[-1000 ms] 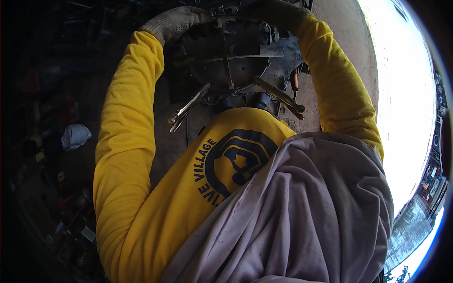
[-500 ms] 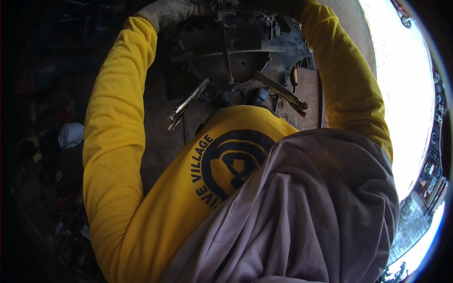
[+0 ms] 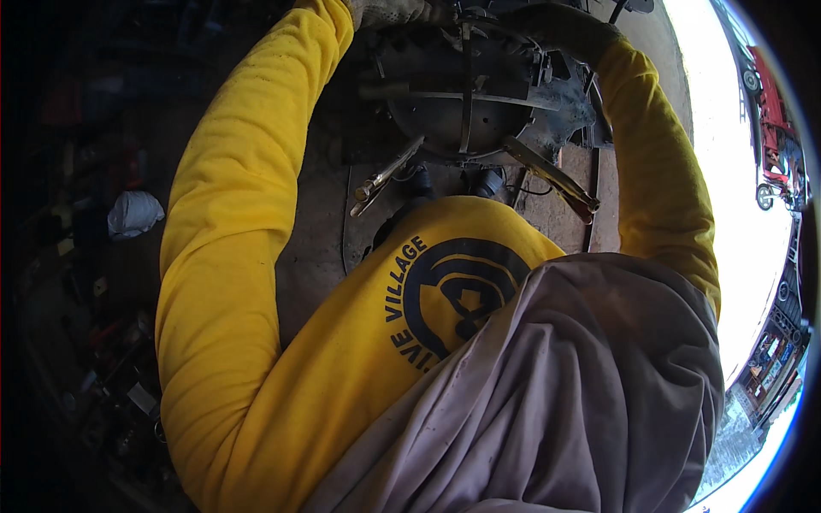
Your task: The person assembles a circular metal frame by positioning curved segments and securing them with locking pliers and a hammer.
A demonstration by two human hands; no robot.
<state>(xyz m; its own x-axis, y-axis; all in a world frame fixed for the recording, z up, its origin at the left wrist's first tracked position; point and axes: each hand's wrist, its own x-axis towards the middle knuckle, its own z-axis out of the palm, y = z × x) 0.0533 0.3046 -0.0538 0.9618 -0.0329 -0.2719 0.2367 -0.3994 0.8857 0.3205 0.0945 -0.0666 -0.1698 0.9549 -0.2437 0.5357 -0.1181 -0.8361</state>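
A dark round metal assembly point(image 3: 428, 124) with crossing bars sits ahead of me, above my feet. At its far side, my left hand point(image 3: 389, 12), in a pale knit glove, reaches in from the left with its fingers closed, cut off by the top edge. My right hand point(image 3: 569, 32), gloved and in deep shadow, curls over the far right of the assembly. What either hand grips is too dark to make out. Two locking clamps grip the assembly's near rim, a left clamp point(image 3: 386, 177) and a right clamp point(image 3: 552, 179), their handles pointing toward me.
A flat metal bar point(image 3: 466, 85) stands upright across the assembly's middle. On the dim left floor lies a white bundle point(image 3: 135, 214) amid clutter. Thin cables trail across the brown floor point(image 3: 321, 248). Bright daylight and a red vehicle point(image 3: 772, 111) show on the right.
The view has shifted, so the assembly and clamps appear farther right. More of my right glove shows, and less of my left. Both hands stay at the assembly's far side.
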